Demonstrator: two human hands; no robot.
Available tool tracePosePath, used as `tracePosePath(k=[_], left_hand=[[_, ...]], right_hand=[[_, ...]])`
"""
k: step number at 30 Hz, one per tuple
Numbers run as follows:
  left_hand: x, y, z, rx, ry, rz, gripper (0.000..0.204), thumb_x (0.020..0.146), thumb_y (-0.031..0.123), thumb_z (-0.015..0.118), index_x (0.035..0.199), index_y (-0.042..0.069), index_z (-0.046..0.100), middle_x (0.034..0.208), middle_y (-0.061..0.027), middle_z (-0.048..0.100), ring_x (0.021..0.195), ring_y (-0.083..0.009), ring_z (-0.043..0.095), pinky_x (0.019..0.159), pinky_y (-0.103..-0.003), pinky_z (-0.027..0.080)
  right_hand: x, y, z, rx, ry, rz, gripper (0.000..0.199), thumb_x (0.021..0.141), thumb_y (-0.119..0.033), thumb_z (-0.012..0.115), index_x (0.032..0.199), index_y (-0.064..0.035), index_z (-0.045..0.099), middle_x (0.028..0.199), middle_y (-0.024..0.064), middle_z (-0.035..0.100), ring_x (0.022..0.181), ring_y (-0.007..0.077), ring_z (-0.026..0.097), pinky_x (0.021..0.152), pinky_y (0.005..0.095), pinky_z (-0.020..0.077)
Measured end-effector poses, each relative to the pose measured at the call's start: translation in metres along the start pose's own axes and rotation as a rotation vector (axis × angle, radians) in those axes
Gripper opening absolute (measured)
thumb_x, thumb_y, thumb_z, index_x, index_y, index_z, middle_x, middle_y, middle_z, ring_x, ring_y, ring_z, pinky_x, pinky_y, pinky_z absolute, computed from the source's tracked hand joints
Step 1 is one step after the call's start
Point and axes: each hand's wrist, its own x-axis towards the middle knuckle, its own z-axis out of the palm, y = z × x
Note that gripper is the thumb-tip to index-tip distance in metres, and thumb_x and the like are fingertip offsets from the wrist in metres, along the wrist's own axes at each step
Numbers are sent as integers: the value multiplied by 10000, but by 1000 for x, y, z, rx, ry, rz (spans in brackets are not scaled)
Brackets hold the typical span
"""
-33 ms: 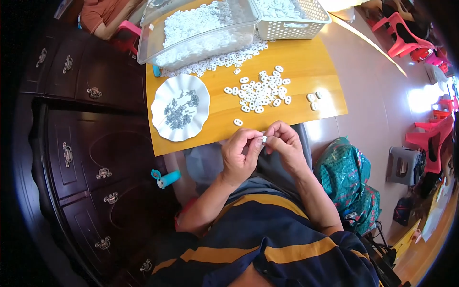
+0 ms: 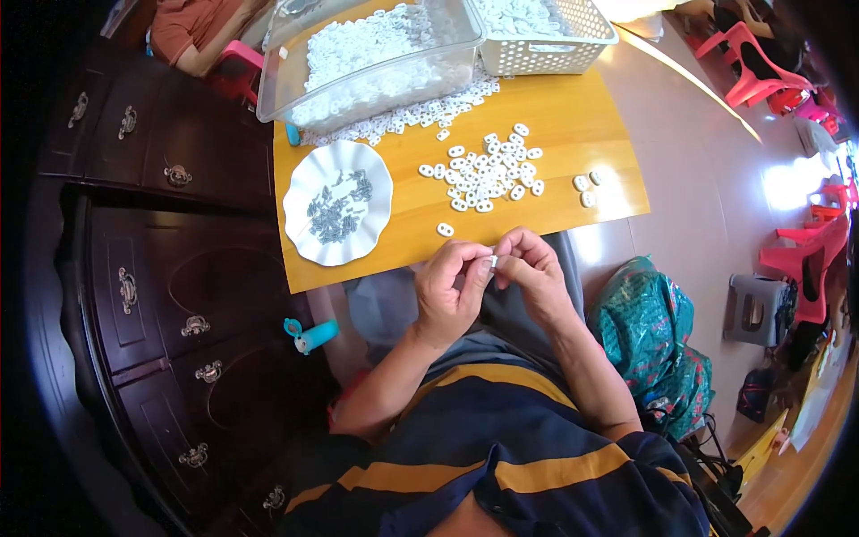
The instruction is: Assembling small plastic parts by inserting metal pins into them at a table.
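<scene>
Between the fingertips of both hands sits a small white plastic piece (image 2: pixel 493 260), mostly covered by the fingers. My left hand (image 2: pixel 450 288) pinches it from one side, and my right hand (image 2: pixel 537 279) from the other, just off the table's front edge. Beyond them lies a loose pile of white oval plastic pieces (image 2: pixel 488 175), each with two dark-looking holes. A single oval piece (image 2: pixel 445 230) rests nearer my left hand, and 3 more (image 2: pixel 581 183) lie to the right. On the left, a white scalloped plate (image 2: pixel 301 166) holds many small grey metal-looking bits (image 2: pixel 333 217).
A clear plastic bin (image 2: pixel 376 80) and a white perforated basket (image 2: pixel 546 59), both full of white pieces, stand at the back of the yellow wooden table (image 2: pixel 412 242). Dark drawers (image 2: pixel 179 295) flank the left. A green bag (image 2: pixel 644 327) sits right. Another person's arm (image 2: pixel 210 45) shows far left.
</scene>
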Motion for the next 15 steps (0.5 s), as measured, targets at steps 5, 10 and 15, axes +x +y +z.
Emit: tracePosePath(k=[5, 10, 15], left_hand=[[1, 4, -1, 114, 9, -18, 54, 987, 52, 697, 993, -1, 705, 843, -59, 686, 730, -131, 647, 673, -276, 525], [-2, -10, 7, 84, 36, -95, 47, 970, 53, 704, 986, 9, 704, 816, -83, 701, 704, -172, 669, 647, -310, 531], [-2, -6, 11, 8, 71, -152, 46, 942, 37, 728, 968, 7, 703, 799, -89, 724, 688, -164, 706, 641, -302, 549]], right_hand=[[0, 6, 3, -124, 24, -59, 37, 1009, -83, 657, 1023, -56, 637, 842, -46, 621, 730, 32, 571, 650, 204, 468], [-3, 11, -2, -342, 129, -122, 104, 938, -71, 758, 993, -27, 681, 840, -57, 638, 748, 12, 548, 659, 197, 467], [-7, -3, 4, -676, 160, -286, 163, 858, -46, 833, 967, -11, 716, 780, 25, 702, 691, 58, 649, 625, 231, 517]])
